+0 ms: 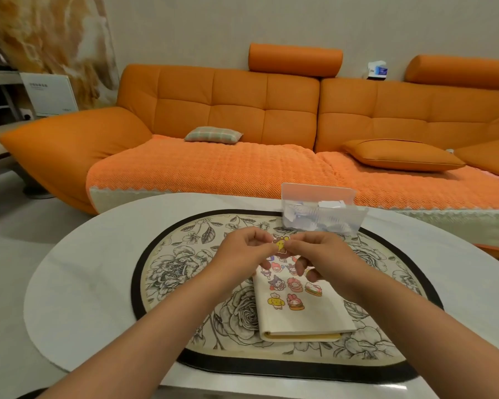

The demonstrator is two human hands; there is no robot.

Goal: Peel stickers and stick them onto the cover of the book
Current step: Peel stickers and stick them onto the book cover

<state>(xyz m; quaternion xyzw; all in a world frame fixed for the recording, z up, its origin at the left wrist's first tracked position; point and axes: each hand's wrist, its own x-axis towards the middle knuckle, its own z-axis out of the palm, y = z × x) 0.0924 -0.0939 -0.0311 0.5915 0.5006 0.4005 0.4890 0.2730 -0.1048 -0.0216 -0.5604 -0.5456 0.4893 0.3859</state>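
Note:
A cream-covered book lies closed on a floral placemat, its cover carrying several cartoon stickers. Above the book's far end, my left hand and my right hand meet and both pinch one small yellow-and-brown cartoon sticker between thumb and fingertips. The sticker hangs in the air, clear of the cover. My other fingers are curled below it and hide the book's far edge.
A clear plastic box with white paper scraps stands at the mat's far right edge. The mat lies on a round white table. An orange sofa with cushions fills the space behind the table.

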